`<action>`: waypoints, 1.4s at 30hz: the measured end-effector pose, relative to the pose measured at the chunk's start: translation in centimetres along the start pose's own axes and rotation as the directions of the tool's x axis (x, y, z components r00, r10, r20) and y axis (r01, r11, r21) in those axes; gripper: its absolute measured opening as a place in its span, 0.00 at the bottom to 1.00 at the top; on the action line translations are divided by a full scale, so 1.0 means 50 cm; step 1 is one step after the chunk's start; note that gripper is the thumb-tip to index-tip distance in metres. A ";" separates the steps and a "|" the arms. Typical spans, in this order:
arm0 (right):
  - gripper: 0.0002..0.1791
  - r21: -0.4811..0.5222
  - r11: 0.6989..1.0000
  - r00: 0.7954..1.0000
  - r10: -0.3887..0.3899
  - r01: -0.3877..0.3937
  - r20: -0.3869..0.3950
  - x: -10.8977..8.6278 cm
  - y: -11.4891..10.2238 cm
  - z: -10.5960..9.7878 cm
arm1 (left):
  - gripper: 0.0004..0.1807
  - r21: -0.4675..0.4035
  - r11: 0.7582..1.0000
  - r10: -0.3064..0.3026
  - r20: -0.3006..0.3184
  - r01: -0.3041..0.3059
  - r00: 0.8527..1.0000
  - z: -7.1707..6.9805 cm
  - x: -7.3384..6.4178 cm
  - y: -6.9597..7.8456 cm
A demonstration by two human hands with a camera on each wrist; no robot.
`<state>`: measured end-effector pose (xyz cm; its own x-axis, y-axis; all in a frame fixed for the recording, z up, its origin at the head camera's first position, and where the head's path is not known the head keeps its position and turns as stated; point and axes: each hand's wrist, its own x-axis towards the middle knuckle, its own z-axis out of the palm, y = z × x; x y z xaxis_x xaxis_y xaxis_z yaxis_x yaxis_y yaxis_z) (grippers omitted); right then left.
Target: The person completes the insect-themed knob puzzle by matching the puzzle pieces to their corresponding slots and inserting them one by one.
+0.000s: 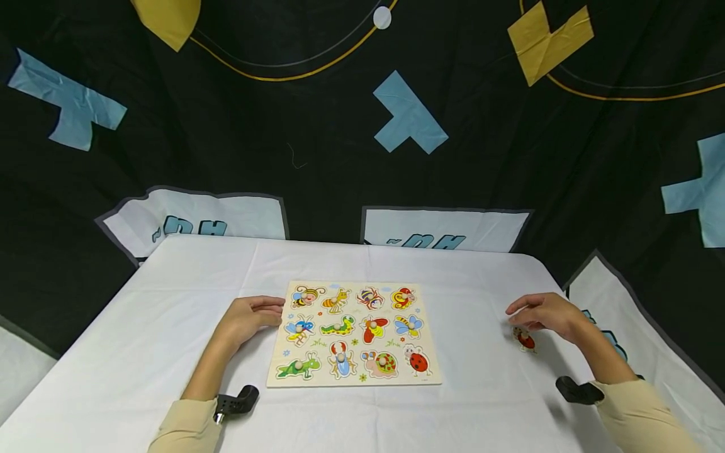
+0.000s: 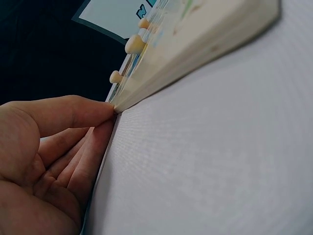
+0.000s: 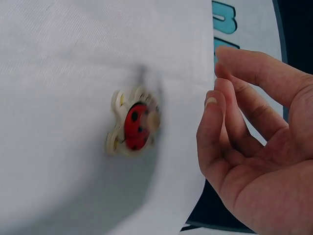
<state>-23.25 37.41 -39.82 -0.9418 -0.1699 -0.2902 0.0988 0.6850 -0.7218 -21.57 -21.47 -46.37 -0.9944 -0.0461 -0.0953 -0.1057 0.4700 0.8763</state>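
A wooden peg puzzle board (image 1: 314, 381) with several knobbed insect pieces lies on the white table. At its left edge, near the far corner, my left hand (image 1: 246, 322) touches the board with nearly straight fingers; the left wrist view shows the fingertips (image 2: 108, 111) against the corner. To the right, a loose ladybug puzzle piece (image 1: 527, 342) with a round knob is just below my right hand (image 1: 546, 314). In the right wrist view the ladybug piece (image 3: 134, 127) is blurred and apart from the loosely bent fingers (image 3: 210, 127), which hold nothing.
At the board's lower right, a ladybug picture (image 1: 418, 362) shows without a knob. White cloth covers the table (image 1: 481, 402). A dark curtain (image 1: 317, 157) with blue and yellow shapes hangs behind it. Black straps (image 1: 238, 401) circle both wrists.
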 end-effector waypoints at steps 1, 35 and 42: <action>0.20 0.003 1.000 1.000 -0.004 0.004 0.001 -0.002 0.005 -0.002 | 0.25 -0.002 1.000 -0.003 0.001 0.003 1.000 0.000 0.000 0.000; 0.18 0.075 0.993 0.995 0.097 -0.094 -0.038 -0.015 0.100 0.012 | 0.25 0.004 1.000 -0.010 0.001 0.010 1.000 0.000 -0.003 0.001; 0.19 0.086 0.994 0.996 0.076 -0.072 -0.041 -0.013 0.104 0.017 | 0.26 -0.012 1.000 -0.016 0.005 0.016 1.000 0.000 -0.002 0.003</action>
<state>-21.83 40.49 -43.91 -0.9439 -0.0881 -0.3183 0.1941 0.6318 -0.7505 -21.49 -21.38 -46.25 -0.9925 -0.0489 -0.1117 -0.1217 0.4588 0.8802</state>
